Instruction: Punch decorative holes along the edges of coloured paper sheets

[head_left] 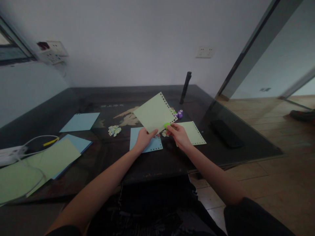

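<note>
We hold the green sheet (154, 113) tilted up above the dark table (246, 144), our left hand (144, 139) pinching its lower edge. Our right hand (179, 135) closes round a small green punch (166, 125) set on the sheet's lower corner. To punch well, we should keep the edge seated fully in the punch and the spacing even with the holes already there. Behind the sheet we count two purple punches (179, 114); beside it one pile of paper bits (114, 130); beneath it one blue punched sheet (146, 142).
</note>
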